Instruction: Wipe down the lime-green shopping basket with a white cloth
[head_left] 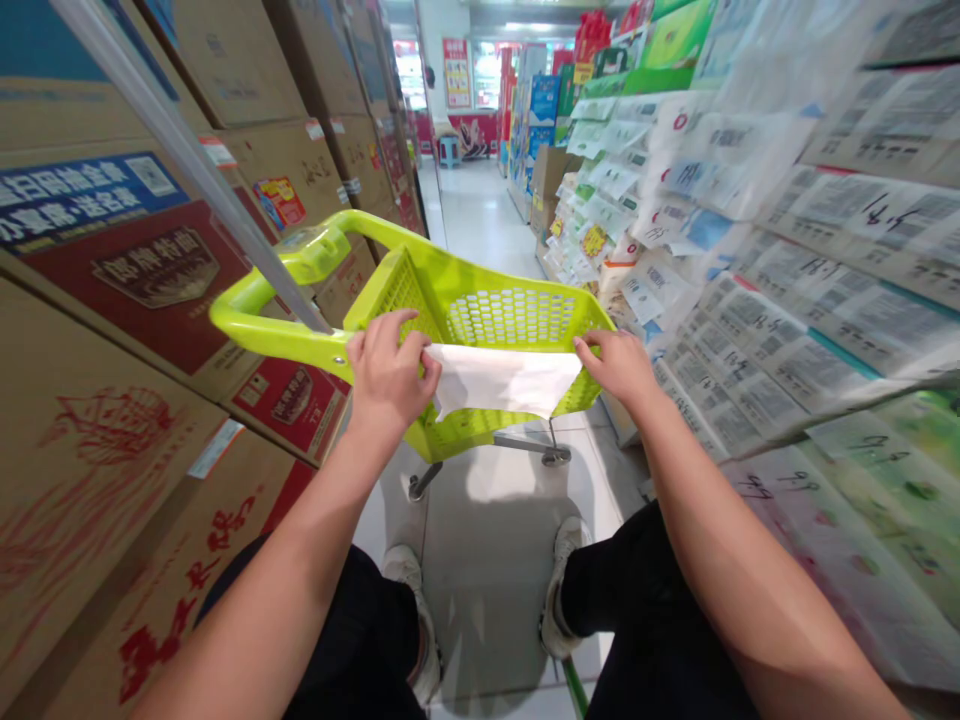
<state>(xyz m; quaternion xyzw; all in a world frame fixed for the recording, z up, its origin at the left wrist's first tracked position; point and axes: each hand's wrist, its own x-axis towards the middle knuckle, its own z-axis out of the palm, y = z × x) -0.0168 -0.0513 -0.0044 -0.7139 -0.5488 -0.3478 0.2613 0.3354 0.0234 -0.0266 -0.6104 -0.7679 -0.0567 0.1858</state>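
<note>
A thin white cloth (506, 382) is stretched across the near side of a lime-green shopping cart (409, 240). My left hand (391, 365) pinches its left end, with the fingers bent at the cart's rim beside the handle. At the opposite end, the thumb and fingers of my right hand (613, 362) close on the cloth's upper right corner. The lower edge of the cloth hangs loose against the perforated basket wall. Whether either hand also grips the rim is hard to make out.
Stacked cardboard cartons (277, 210) line the left side, with a grey pole (187, 150) rising from the cart handle. Packaged paper goods (795, 300) fill the right side. A tiled aisle (480, 215) runs ahead to a blue stool (449, 152) and a person.
</note>
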